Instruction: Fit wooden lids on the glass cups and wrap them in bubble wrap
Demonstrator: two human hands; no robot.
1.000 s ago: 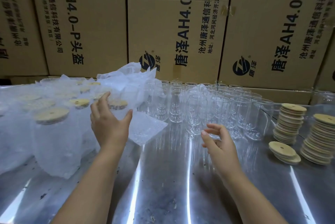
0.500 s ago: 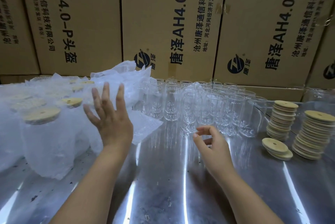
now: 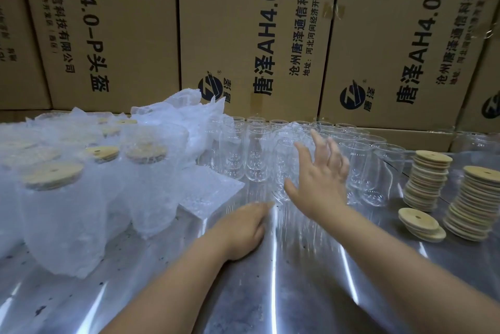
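Several empty glass cups [image 3: 255, 155] stand in rows at the back middle of the steel table [image 3: 270, 293]. My right hand [image 3: 319, 179] is raised with fingers spread just in front of the nearest cups and holds nothing. My left hand [image 3: 240, 228] lies palm down on the table, fingers straight, next to a flat sheet of bubble wrap [image 3: 208, 193]. Wrapped cups with wooden lids [image 3: 54, 179] fill the left side. Stacks of round wooden lids [image 3: 427, 179] stand at the right.
Large printed cardboard boxes [image 3: 251, 36] form a wall behind the table. A loose heap of bubble wrap [image 3: 184, 114] sits behind the wrapped cups. A short pile of lids [image 3: 420, 224] lies in front of the tall stacks.
My left hand has left the wrapped cups and come down to the right onto the table. My right hand has opened and risen toward the empty cups.
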